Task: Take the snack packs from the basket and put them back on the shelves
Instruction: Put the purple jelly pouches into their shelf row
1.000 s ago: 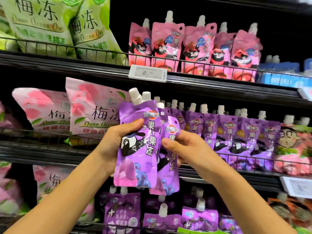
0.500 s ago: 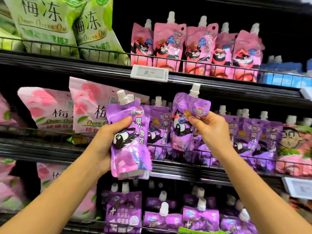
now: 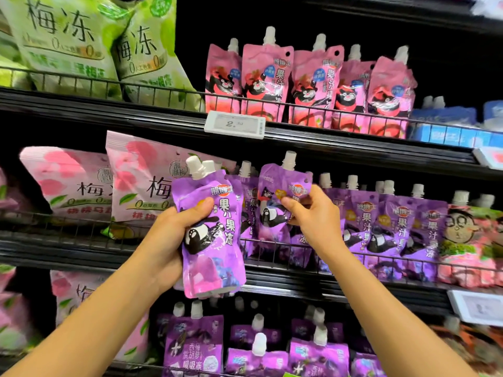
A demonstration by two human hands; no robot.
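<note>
- I see the top shelf (image 3: 326, 137): green bags (image 3: 68, 44), pink spouted pouches (image 3: 307, 83).
- Middle shelf (image 3: 353, 288): pink bags (image 3: 81, 186), purple spouted pouches (image 3: 394, 224).
- Lower level: darker purple pouches (image 3: 194, 344).

A white price tag (image 3: 234, 124) hangs on the shelf rail.

Bright, even store light from above; glare streaks the pouch (image 3: 211, 235) in the left hand (image 3: 174, 240). Shelf recesses behind go black. Wide-angle bend bows the shelves (image 3: 340, 141); far right of the grip smears soft.
</note>
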